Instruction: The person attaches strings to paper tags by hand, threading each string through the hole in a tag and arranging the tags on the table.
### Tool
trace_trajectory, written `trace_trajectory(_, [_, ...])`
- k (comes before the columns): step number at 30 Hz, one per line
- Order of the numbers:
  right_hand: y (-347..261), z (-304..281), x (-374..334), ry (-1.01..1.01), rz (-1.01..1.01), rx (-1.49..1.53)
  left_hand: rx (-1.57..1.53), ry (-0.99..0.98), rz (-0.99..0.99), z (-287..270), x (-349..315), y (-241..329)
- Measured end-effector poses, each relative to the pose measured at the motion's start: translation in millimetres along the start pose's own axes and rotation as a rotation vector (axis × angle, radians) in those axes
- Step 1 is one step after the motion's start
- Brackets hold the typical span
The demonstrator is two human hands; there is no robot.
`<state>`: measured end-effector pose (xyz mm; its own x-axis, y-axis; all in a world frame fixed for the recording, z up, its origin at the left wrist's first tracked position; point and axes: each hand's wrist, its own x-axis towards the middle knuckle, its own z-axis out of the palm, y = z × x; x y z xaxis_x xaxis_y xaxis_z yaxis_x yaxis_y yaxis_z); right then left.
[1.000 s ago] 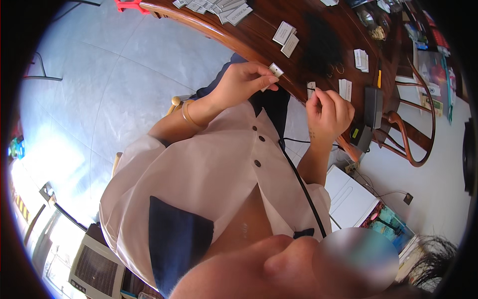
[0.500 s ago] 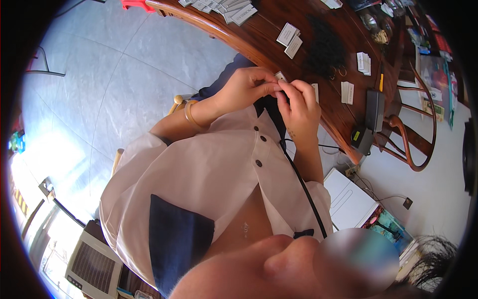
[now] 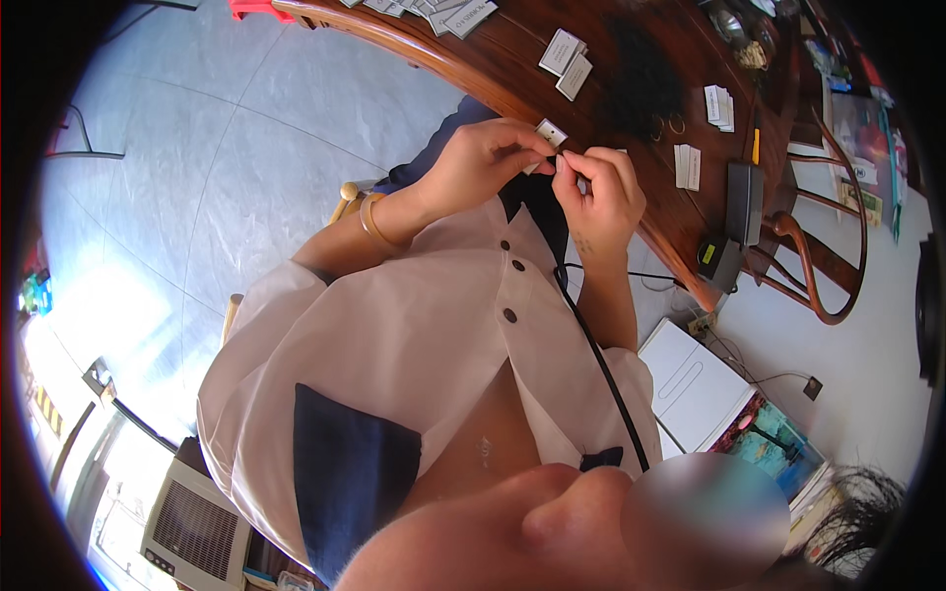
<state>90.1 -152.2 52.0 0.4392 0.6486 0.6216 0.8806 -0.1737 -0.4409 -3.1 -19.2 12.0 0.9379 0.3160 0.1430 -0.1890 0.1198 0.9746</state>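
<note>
Between the thumb and fingers of my left hand (image 3: 488,165) is a small white card tag (image 3: 552,133) with a dark hole, its upper end showing beyond the fingertips. My right hand (image 3: 599,192) is closed in a pinch close beside it, fingertips nearly meeting the left ones. A small dark bit shows between the two hands; what the right fingers hold is too small to make out. Both hands are above the near edge of the wooden table (image 3: 675,222). Past them lie two white tags (image 3: 574,76) and a heap of black cords (image 3: 636,89).
More white tags are spread at the table's far left (image 3: 458,17). Small tag stacks (image 3: 719,108) lie to the right, near a dark box (image 3: 744,202) and a yellow stick (image 3: 756,146). A wooden chair (image 3: 828,271) stands beyond the right edge. A black cable (image 3: 606,364) hangs down my front.
My hands have drawn slightly apart. The tag in my left hand now shows more of its face, and my right hand has tilted and shifted a little to the right.
</note>
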Motion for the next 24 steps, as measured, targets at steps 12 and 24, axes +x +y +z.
trace_trajectory(12, [-4, 9, 7, -0.052, 0.081, -0.038, 0.166, 0.248, 0.094, 10, -2, -9])
trace_trajectory(24, [-3, 17, 2, 0.016, 0.257, 0.185, 0.703, 0.227, 0.657, 1, 6, -8])
